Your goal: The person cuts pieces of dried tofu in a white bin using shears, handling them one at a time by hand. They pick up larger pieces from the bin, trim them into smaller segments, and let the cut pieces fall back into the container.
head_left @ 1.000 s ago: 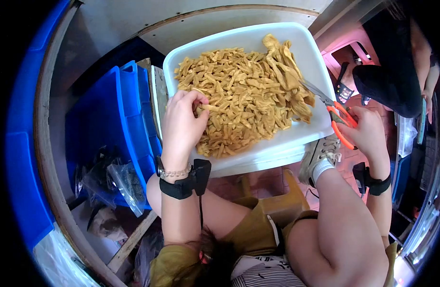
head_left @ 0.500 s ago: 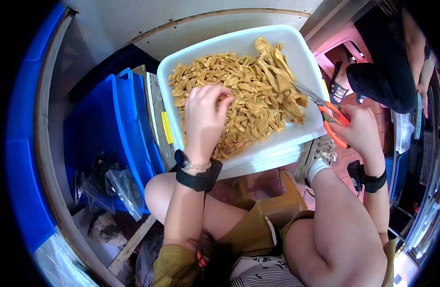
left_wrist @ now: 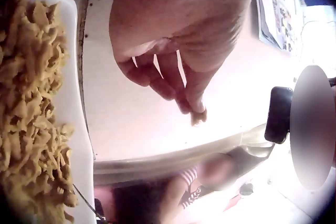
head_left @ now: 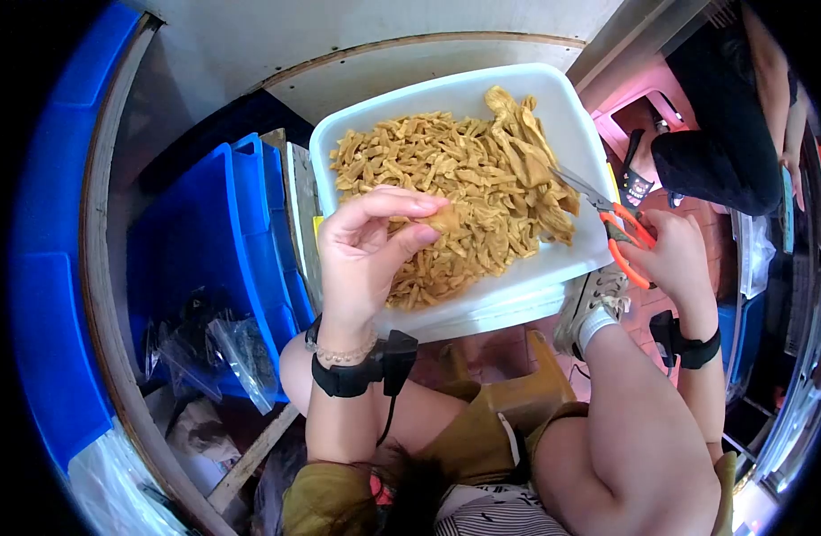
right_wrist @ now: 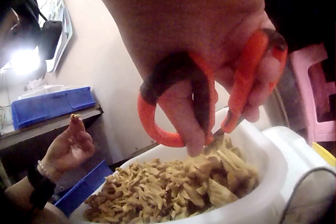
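Observation:
A white plastic tub [head_left: 591, 246] holds a heap of yellow-brown food strips [head_left: 428, 161], soft and wrinkled. Larger uncut-looking pieces [head_left: 520, 134] lie at its far right. Above the heap, my left hand [head_left: 361, 250] pinches a small piece of the same food [left_wrist: 197, 118] between thumb and fingertips. My right hand [head_left: 680, 259] grips scissors [head_left: 629, 241] with orange and black handles, fingers through the loops. Their blades reach over the tub's right rim and point at the larger pieces. In the right wrist view, the blades are mostly hidden behind the hand.
Blue plastic bins [head_left: 192, 277] with clear bags stand to the left. A pale wall panel [head_left: 410, 62] rises behind the tub. Another person in black [head_left: 714, 161] sits at the right near a pink stool [head_left: 647, 98]. A yellow-brown stool [head_left: 518, 380] stands below the tub.
My left hand went from the heap's left side inward over the strips, then lifted up toward the head camera with the small piece. The right hand and scissors have hardly moved.

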`<state>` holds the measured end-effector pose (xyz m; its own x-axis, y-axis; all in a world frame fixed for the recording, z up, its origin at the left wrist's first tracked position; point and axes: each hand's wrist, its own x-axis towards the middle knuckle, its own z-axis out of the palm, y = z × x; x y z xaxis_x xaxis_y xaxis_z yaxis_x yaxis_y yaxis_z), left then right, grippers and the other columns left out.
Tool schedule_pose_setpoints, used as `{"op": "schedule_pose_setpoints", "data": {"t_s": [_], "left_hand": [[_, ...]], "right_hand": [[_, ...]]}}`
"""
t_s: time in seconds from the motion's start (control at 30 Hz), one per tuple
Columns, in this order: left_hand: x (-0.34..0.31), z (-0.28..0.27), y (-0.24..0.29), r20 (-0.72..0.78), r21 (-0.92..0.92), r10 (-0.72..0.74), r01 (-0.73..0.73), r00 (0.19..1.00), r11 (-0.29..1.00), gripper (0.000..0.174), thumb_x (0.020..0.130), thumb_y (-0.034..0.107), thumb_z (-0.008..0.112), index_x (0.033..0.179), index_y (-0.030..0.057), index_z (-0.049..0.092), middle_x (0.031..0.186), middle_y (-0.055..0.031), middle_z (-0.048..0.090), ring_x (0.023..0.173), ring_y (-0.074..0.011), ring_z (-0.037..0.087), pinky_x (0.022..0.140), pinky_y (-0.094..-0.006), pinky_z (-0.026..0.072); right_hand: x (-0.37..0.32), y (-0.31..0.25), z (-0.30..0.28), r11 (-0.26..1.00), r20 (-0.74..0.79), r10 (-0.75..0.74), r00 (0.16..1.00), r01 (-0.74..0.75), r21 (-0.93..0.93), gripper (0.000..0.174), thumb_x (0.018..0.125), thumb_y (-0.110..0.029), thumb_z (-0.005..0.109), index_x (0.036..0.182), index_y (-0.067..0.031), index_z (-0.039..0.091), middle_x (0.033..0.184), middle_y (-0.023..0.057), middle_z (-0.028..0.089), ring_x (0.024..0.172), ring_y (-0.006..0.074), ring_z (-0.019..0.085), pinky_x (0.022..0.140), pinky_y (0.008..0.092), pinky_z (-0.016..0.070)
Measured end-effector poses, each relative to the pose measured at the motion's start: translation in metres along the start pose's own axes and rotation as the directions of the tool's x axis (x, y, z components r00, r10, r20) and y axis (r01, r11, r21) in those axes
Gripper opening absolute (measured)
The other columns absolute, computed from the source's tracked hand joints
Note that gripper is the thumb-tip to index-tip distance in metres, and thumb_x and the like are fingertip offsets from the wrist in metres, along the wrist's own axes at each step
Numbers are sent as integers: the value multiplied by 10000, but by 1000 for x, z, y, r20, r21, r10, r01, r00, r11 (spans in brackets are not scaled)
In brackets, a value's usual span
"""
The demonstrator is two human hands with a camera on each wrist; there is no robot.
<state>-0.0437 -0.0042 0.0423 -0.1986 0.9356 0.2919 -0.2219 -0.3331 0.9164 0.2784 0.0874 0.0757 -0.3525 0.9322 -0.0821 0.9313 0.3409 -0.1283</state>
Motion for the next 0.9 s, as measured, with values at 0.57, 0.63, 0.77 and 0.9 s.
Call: {"op": "schedule_pose_setpoints", "data": {"t_s": [0.57, 0.63, 0.77, 0.9], "left_hand": [[-7, 11, 5, -41, -225, -304, 288, 952, 931, 64, 922, 96, 574, 886, 70, 528, 972, -66, 630, 950, -163, 595, 886, -346, 474], [-7, 12, 3, -47, -229, -300, 282, 953, 932, 56, 925, 84, 566, 887, 66, 529, 964, -69, 632, 941, -160, 604, 875, -347, 492], [-8, 12, 5, -40, -197, -302, 289, 952, 937, 48, 923, 47, 563, 888, 54, 531, 939, -75, 638, 906, -157, 627, 856, -354, 529], [-9, 11, 2, -40, -202, -288, 274, 957, 940, 64, 908, 45, 593, 879, 52, 537, 933, -76, 640, 892, -152, 630, 845, -344, 530]], "right_hand": [[-9, -6, -20, 893, -258, -402, 879, 438, 101, 494, 531, -364, 768, 869, -58, 580, 744, 67, 534, 651, 260, 477, 665, 356, 323], [-12, -12, -21, 848, -220, -473, 853, 508, 148, 508, 541, -421, 765, 852, -62, 584, 740, 66, 533, 628, 257, 448, 642, 351, 314], [-11, -19, -19, 818, -191, -537, 821, 563, 119, 531, 567, -484, 757, 839, -62, 584, 722, 64, 524, 609, 255, 427, 613, 344, 311], [-12, -19, -14, 810, -199, -537, 820, 567, 151, 534, 582, -502, 745, 834, -59, 584, 714, 68, 520, 600, 255, 414, 607, 345, 311]]}}
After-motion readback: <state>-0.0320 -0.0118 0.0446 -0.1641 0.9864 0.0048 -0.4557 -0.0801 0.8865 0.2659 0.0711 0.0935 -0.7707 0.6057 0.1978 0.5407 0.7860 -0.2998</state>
